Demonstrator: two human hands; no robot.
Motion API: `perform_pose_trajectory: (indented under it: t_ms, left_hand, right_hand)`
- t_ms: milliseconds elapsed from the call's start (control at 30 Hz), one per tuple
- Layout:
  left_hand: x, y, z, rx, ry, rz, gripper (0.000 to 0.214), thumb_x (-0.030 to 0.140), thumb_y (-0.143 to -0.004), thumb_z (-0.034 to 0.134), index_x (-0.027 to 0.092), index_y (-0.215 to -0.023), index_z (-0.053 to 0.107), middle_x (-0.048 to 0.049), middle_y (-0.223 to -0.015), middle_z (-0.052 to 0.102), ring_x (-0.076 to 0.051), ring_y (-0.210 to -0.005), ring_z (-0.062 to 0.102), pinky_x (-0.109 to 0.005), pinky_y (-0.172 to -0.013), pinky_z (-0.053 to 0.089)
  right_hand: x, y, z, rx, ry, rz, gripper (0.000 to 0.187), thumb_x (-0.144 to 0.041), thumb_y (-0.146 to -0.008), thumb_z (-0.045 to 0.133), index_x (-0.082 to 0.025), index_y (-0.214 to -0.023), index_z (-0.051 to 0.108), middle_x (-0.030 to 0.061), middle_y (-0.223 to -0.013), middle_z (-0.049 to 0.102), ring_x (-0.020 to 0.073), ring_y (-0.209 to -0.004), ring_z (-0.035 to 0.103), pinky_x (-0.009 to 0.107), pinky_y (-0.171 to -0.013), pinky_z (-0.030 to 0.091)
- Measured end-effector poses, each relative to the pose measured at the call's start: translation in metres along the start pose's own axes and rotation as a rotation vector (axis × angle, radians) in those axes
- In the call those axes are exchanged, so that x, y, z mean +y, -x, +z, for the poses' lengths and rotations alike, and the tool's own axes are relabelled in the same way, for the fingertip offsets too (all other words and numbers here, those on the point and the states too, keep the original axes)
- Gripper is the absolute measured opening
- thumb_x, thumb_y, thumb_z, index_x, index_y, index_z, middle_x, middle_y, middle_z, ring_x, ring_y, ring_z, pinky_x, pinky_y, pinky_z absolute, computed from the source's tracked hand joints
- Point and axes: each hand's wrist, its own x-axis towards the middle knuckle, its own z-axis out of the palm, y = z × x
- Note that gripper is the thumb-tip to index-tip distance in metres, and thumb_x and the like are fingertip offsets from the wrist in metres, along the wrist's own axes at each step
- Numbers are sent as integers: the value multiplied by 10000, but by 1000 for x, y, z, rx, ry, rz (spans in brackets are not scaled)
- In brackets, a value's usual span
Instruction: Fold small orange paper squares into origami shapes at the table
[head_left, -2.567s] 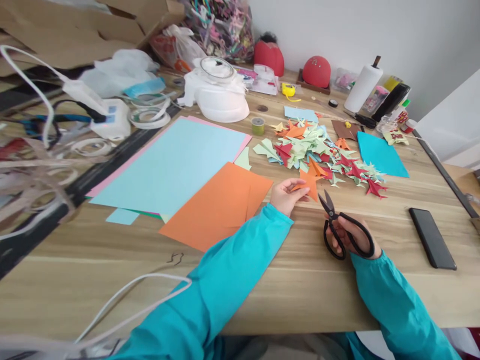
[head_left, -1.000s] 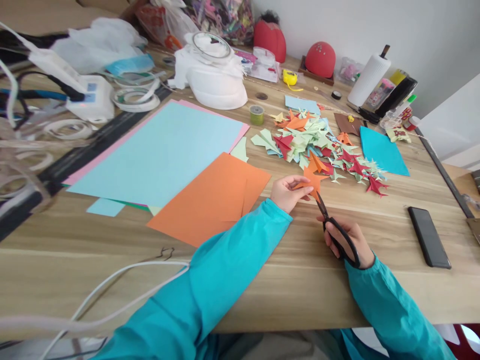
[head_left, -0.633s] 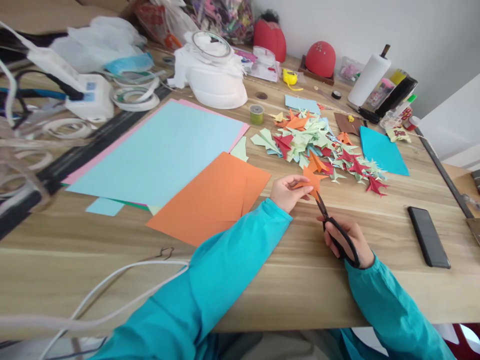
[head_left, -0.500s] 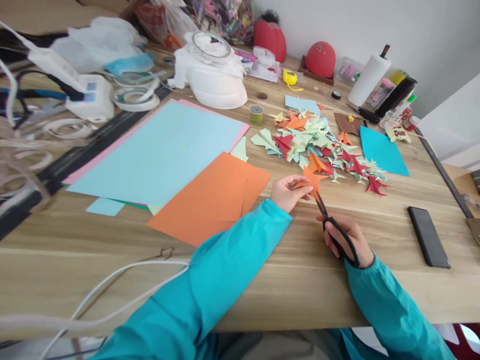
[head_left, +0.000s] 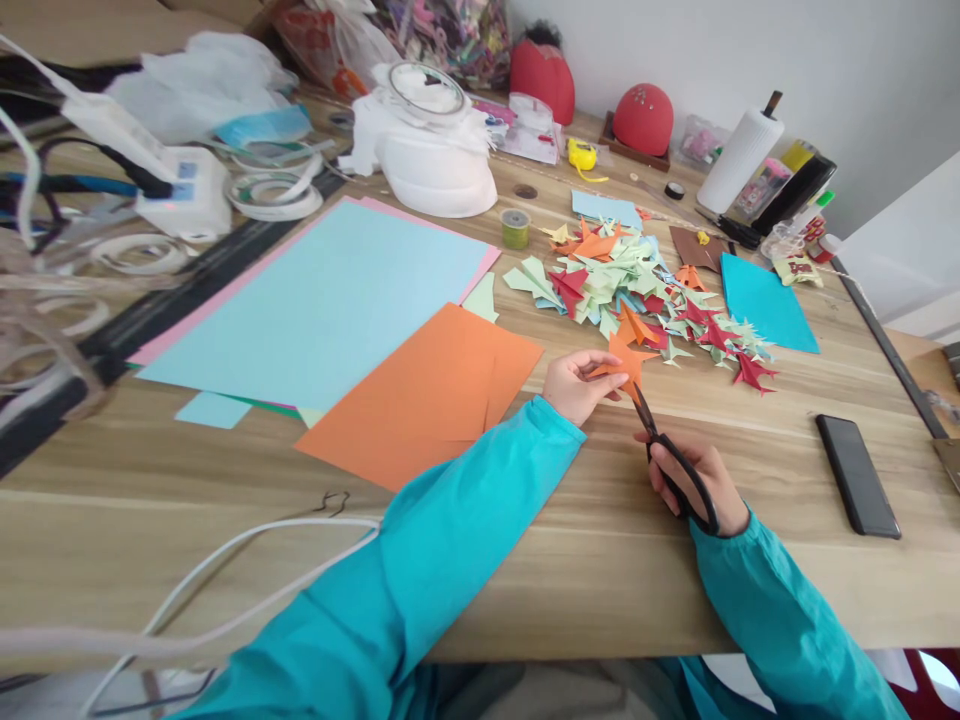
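Note:
My left hand [head_left: 574,386] pinches a small folded orange paper piece [head_left: 626,362] just above the wooden table [head_left: 525,560]. My right hand [head_left: 694,482] is closed round the handles of black scissors [head_left: 664,452], whose blades point up-left and meet the lower edge of the orange piece. Both arms wear teal sleeves. Just beyond the hands lies a pile of several folded paper shapes [head_left: 637,290] in green, red and orange.
A large orange sheet [head_left: 420,395] and a light blue sheet [head_left: 322,300] over pink lie to the left. A black phone [head_left: 857,475] lies at right, a teal sheet [head_left: 765,300] beyond it. White container [head_left: 427,160], tape rolls, cables and a paper towel roll [head_left: 739,160] crowd the back.
The scissors have moved up from the table to the orange piece and their blades have come together on it. Over the last second the hands barely moved.

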Motion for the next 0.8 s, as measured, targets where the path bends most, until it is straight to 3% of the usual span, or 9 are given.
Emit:
perform_pose_trajectory:
  t_ms: [800]
  left_hand:
    - [0,0,0,13,-1,8,303,219,-457,774,111,-692,616,-17,-678,634,-111,-553,591,-238,-472,523]
  right_hand:
    - [1,0,-1,-7,10,-8,539,-503,-732,549,-99,-1088,572,-32,-507,483,47,-314,384,176,-281,290]
